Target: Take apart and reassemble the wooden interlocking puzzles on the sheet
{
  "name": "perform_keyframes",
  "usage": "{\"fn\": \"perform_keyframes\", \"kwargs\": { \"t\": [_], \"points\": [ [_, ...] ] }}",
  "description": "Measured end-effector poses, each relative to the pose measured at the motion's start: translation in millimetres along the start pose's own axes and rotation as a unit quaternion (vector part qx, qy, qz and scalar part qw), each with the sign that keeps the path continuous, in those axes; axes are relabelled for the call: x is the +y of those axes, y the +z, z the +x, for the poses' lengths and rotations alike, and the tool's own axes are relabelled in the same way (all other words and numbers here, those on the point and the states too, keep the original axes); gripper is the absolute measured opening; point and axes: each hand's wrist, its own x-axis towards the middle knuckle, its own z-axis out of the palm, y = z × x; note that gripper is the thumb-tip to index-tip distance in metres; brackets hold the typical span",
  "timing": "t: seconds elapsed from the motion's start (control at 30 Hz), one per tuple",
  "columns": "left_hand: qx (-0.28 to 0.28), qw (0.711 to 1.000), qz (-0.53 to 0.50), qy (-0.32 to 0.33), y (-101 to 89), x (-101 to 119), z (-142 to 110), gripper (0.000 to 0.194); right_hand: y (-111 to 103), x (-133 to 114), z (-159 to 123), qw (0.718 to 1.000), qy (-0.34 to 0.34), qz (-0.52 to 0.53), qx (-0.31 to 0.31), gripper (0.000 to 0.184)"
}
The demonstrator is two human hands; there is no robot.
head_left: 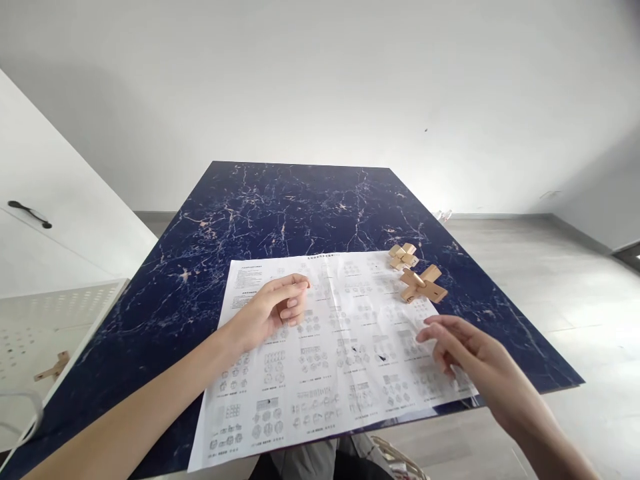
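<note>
A large white instruction sheet (280,373) printed with rows of small diagrams lies on the dark blue marbled table (280,207). Over its left part is my left hand (283,303), its fingers curled in and the thumb against the index finger. Whether anything is inside that hand is hidden. My right hand (457,343) is over the sheet's right edge, fingers loosely apart, holding nothing I can see. Just beyond it sits a cross-shaped wooden puzzle (424,283) with a round peg. A smaller wooden block puzzle (403,256) stands behind that one, at the sheet's upper right corner.
To the left is a white cabinet (60,200) with a dark handle (30,213). A wooden cross-shaped piece (54,367) rests on a perforated white surface (25,340) below it. Behind the table rises a pale wall (320,80); grey flooring (575,300) shows at the right.
</note>
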Motion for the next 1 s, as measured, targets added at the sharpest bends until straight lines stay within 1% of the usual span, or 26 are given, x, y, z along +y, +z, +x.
{"fn": "perform_keyframes", "kwargs": {
  "t": [0.03, 0.1, 0.17, 0.23, 0.33, 0.4, 0.47, 0.5, 0.57, 0.63, 0.7, 0.77, 0.83, 0.9, 1.0],
  "points": [
    [0.005, 1.0, 0.002, 0.004, -0.3, 1, 0, 0.019, 4, -1, -8, 1.0, -0.012, -0.006, -0.026, 0.056],
    [0.018, 1.0, 0.002, 0.014, -1.2, 4, 0, 0.019, 11, -1, -21, 0.998, -0.038, -0.006, -0.055, 0.048],
    [0.034, 0.999, 0.003, 0.025, -2.4, 6, 2, 0.019, 18, -1, -27, 0.995, -0.059, -0.004, -0.084, 0.045],
    [0.054, 0.998, 0.015, 0.038, -3.3, 8, 3, 0.021, 25, 2, -26, 0.992, -0.072, -0.006, -0.106, 0.045],
    [0.098, 0.991, 0.063, 0.073, -3.5, 11, 3, 0.025, 34, 7, -19, 0.989, -0.105, -0.019, -0.106, 0.045],
    [0.124, 0.982, 0.117, 0.08, -3.7, 13, -3, 0.029, 37, 10, -15, 0.986, -0.132, -0.028, -0.097, 0.043],
    [0.133, 0.971, 0.191, 0.059, -5.3, 13, -17, 0.035, 38, 14, -13, 0.984, -0.147, -0.036, -0.095, 0.042],
    [0.126, 0.963, 0.236, 0.041, -6.7, 12, -27, 0.038, 38, 15, -13, 0.983, -0.151, -0.038, -0.099, 0.041],
    [0.128, 0.934, 0.334, 0.024, -10.5, 10, -52, 0.04, 37, 18, -13, 0.981, -0.157, -0.037, -0.108, 0.04],
    [0.157, 0.901, 0.404, 0.029, -13.9, 5, -79, 0.04, 36, 20, -14, 0.98, -0.162, -0.029, -0.113, 0.04],
    [0.204, 0.867, 0.453, 0.036, -15.2, -3, -103, 0.04, 36, 21, -15, 0.98, -0.165, -0.02, -0.112, 0.04],
    [0.245, 0.843, 0.478, 0.047, -14.0, -12, -121, 0.042, 37, 22, -14, 0.98, -0.168, -0.014, -0.108, 0.041],
    [0.274, 0.827, 0.488, 0.056, -11.6, -21, -132, 0.043, 37, 21, -14, 0.98, -0.17, -0.011, -0.104, 0.042],
    [0.296, 0.818, 0.49, 0.065, -9.6, -29, -137, 0.043, 37, 21, -14, 0.979, -0.173, -0.009, -0.107, 0.043],
    [0.321, 0.818, 0.472, 0.074, -9.3, -35, -140, 0.043, 36, 20, -15, 0.979, -0.172, -0.004, -0.112, 0.042]
  ]
}}
